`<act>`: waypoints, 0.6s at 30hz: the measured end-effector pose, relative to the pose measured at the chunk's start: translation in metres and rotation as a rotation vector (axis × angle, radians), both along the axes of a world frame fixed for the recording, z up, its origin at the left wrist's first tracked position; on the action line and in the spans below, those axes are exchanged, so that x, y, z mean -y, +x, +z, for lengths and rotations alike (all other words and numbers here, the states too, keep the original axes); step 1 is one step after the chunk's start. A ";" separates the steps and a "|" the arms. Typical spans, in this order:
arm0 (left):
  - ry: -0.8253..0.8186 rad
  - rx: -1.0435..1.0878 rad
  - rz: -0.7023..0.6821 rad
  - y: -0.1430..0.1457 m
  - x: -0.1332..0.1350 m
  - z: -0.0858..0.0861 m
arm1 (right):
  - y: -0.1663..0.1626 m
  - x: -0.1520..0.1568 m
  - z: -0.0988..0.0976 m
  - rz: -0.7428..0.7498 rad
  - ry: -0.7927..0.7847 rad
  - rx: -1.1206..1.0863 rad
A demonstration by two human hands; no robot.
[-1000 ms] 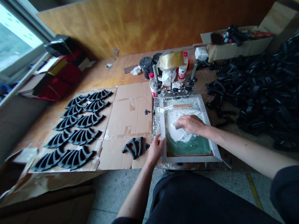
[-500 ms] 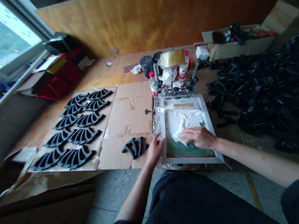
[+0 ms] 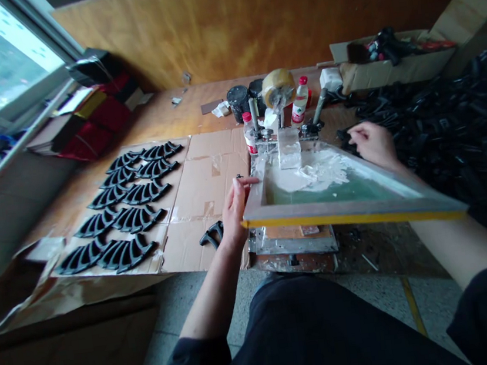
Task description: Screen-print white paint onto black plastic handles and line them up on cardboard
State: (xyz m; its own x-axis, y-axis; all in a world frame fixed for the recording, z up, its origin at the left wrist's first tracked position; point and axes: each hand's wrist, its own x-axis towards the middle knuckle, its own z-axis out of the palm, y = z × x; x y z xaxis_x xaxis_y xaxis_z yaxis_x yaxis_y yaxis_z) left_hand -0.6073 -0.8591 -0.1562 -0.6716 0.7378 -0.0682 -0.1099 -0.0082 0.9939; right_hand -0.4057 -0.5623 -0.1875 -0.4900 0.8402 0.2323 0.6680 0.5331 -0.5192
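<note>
Ten black fan-shaped parts [image 3: 136, 218] lie on the cardboard in two columns of five. One more black part [image 3: 211, 234] sits alone near the front edge, partly hidden. The heap of black parts [image 3: 462, 120] on the right is too tangled to count. There is one screen frame [image 3: 348, 208], one roll of tape [image 3: 278, 85], two red-capped bottles [image 3: 249, 133], two black jars [image 3: 238, 101] and two cardboard boxes [image 3: 390, 71]. Two hands are in view: one left hand [image 3: 233, 210] and one right hand [image 3: 374, 144].
</note>
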 end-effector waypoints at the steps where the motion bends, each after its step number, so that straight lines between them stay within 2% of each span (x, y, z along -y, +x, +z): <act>1: 0.058 -0.045 0.021 -0.003 -0.010 0.010 | 0.011 0.002 -0.012 -0.023 -0.042 0.029; 3: 0.145 -0.096 0.020 -0.007 -0.029 0.024 | 0.020 0.022 -0.043 0.040 -0.107 0.080; 5: 0.200 -0.088 0.016 -0.008 -0.044 0.027 | 0.015 0.058 -0.075 0.195 -0.131 0.105; 7: 0.213 -0.023 0.064 0.002 -0.048 0.016 | 0.003 0.097 -0.098 0.351 -0.052 0.166; 8: 0.181 0.035 0.078 0.011 -0.046 0.005 | -0.004 0.114 -0.105 0.379 -0.009 0.215; 10: 0.014 0.217 -0.010 0.035 -0.035 -0.024 | -0.015 0.144 -0.107 0.344 0.034 0.301; 12: -0.224 0.458 -0.236 0.062 -0.018 -0.057 | -0.024 0.169 -0.099 0.286 0.032 0.303; 13: -0.273 0.560 -0.280 0.074 -0.009 -0.071 | -0.027 0.180 -0.093 0.317 0.036 0.271; 14: -0.288 0.637 -0.284 0.083 -0.001 -0.084 | -0.029 0.189 -0.087 0.393 0.040 0.223; 16: -0.263 0.705 -0.205 0.086 0.014 -0.102 | -0.026 0.194 -0.078 0.583 0.004 0.109; 17: -0.256 0.687 -0.152 0.079 0.021 -0.107 | -0.020 0.188 -0.076 0.619 -0.047 0.065; 18: -0.269 0.638 -0.092 0.068 0.030 -0.112 | -0.010 0.175 -0.077 0.576 -0.110 0.049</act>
State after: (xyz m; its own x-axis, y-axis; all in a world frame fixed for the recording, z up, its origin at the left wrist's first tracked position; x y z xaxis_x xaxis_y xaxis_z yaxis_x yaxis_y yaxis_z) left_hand -0.5395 -0.8894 -0.2682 -0.3752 0.6920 -0.6167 -0.6612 0.2665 0.7013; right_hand -0.4160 -0.7374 -0.2644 -0.8828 0.4529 0.1249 0.3108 0.7623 -0.5677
